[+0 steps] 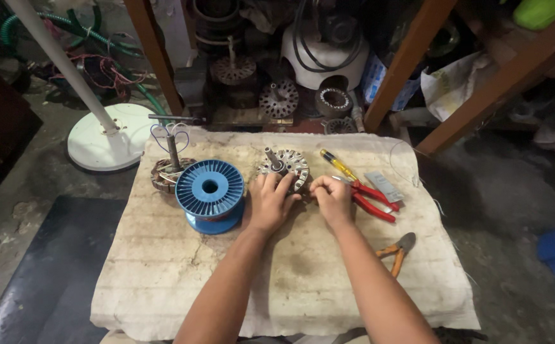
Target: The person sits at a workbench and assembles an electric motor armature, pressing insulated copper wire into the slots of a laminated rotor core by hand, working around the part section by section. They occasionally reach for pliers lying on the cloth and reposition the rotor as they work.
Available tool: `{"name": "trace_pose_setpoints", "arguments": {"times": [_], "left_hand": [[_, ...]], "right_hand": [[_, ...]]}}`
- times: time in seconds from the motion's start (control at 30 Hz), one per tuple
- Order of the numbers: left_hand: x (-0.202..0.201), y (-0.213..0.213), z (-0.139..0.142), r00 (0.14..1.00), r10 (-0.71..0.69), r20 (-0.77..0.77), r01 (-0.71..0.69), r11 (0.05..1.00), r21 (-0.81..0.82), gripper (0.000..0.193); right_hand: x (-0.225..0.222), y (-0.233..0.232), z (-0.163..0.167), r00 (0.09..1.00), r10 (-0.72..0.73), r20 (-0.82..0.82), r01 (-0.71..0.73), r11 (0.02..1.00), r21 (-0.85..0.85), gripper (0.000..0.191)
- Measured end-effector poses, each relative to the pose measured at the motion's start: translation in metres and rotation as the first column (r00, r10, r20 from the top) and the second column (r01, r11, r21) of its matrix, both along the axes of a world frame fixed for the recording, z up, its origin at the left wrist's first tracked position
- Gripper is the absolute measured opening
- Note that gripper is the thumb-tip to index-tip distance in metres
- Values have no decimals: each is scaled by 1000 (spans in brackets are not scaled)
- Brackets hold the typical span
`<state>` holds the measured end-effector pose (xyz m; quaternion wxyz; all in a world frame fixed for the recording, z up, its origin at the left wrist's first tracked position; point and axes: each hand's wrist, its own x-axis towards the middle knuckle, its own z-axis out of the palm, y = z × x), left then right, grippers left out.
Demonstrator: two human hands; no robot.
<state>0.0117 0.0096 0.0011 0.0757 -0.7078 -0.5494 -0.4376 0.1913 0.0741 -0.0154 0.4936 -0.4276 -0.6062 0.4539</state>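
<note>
1. 2 bare hands are working at 1 small motor stator, which is sitting on the stained cloth-covered work board, just beyond the fingertips of both hands.
2. Left hand is lying over the near-left rim of the stator, fingers spread slightly and pressing on it, likely steadying it so it is not turning; not closed around anything.
3. Right hand is sitting just right of the stator, fingertips pinched together at its near-right edge; cannot tell what is between them, possibly a thin wire, too fine to see.
4. Stator is looking round and grey-metal, with slotted teeth radiating around a centre, and a short shaft sticking up tilted at the far-left side; surface is looking worn and dull.
5. Blue wire spool is lying flat just left of the left fingers, close by, probably for reach.
6. 1 second wound stator on a spindle is standing beyond the spool, with thin wire loops on top.
7. Red-handled pliers are lying touching or just right of the right fingers; yellow-handled screwdriver is lying just beyond them.
8. Orange-handled cutters are lying nearer the person, right of the right forearm.
</note>
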Motion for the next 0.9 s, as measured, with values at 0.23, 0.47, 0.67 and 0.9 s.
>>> {"name": "trace_pose_setpoints", "arguments": {"times": [0.23,0.47,0.67,0.9], "left_hand": [[-1,-3,4,1000,-4,-4,4,999,-33,50],[0,-2,3,1000,-11,9,12,1000,-14,49],[-1,-3,3,1000,-10,6,11,1000,-22,50],[0,-2,1,999,-42,25,42,999,12,51]], "right_hand": [[8,-3,5,997,58,51,-61,996,61,18],[-6,-30,38,906,-174,386,-17,896,443,12],[-4,-24,38,966,-118,229,-1,887,462,9],[-8,-37,55,947,-52,317,-132,836,532,10]]}}
